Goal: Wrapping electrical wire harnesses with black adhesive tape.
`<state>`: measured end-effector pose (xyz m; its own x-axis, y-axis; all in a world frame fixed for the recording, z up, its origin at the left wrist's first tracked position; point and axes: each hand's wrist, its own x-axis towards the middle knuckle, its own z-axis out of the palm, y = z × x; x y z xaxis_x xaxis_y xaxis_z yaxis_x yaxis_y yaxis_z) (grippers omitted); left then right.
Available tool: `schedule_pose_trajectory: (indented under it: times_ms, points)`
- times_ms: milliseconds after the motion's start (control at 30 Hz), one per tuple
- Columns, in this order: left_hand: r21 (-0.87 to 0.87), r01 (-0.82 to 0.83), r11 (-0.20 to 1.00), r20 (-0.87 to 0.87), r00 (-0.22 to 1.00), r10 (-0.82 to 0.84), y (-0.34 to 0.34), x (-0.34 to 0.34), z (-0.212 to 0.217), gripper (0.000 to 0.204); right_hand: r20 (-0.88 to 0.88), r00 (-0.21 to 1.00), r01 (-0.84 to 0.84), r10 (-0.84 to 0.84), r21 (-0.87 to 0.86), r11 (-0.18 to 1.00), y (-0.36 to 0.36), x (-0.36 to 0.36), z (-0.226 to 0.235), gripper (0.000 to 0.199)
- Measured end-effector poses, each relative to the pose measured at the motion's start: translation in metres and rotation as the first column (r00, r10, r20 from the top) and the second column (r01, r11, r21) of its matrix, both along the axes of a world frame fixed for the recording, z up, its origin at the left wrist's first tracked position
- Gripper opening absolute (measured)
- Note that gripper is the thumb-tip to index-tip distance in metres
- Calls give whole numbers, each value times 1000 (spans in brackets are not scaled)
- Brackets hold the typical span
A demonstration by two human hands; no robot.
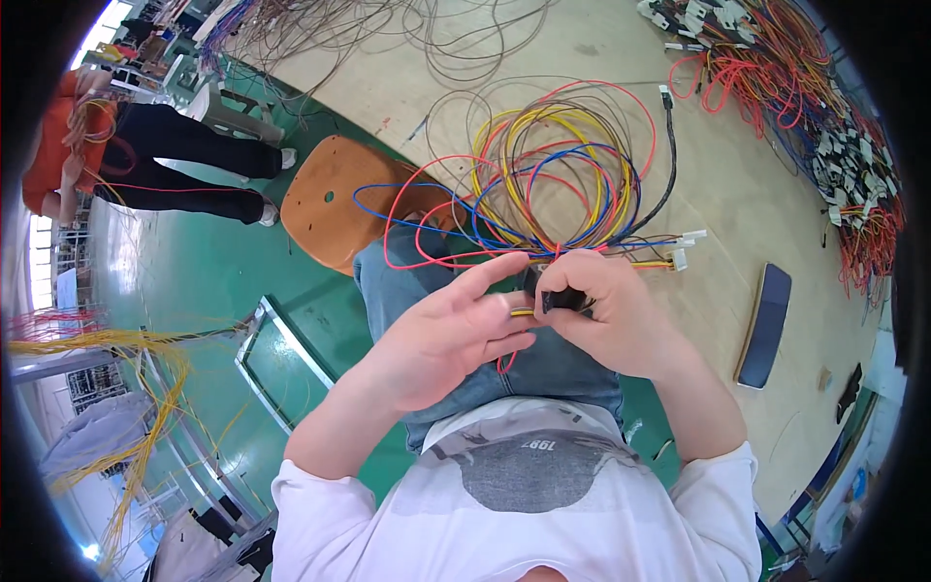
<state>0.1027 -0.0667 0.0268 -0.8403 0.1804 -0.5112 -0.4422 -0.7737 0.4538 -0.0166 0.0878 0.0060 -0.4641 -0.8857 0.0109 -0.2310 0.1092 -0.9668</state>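
A coiled wire harness in yellow, red, blue and brown lies on the table edge in front of me, and some loops hang over my knee. My left hand is palm inward with fingers partly spread, and yellow and dark wires run between them. Curled thumb and fingers of my right hand pinch a small black piece at the near end of the coil. Much of that piece is hidden by the fingers, so its kind is unclear. White connectors stick out just beyond my right hand.
A phone lies on the table to the right. Piled harnesses with white connectors line the far right, and loose brown wires spread at the back. Left are an orange stool, a metal frame and a standing person holding wires.
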Motion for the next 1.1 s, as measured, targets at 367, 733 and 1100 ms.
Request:
schedule_pose_trajectory:
  times_ms: [367,733,1100]
  points:
    - [-161,-39,986,-33,999,34,-2,4,-1,53,99,995,16,-10,-62,998,7,-13,-8,13]
    - [-182,-34,983,-26,999,29,5,1,2,43,205,978,-23,39,-78,997,11,-15,-8,15]
    - [-926,-314,-210,-209,889,-407,29,-11,-16,13,-195,981,-37,17,-95,995,8,-6,-16,17]
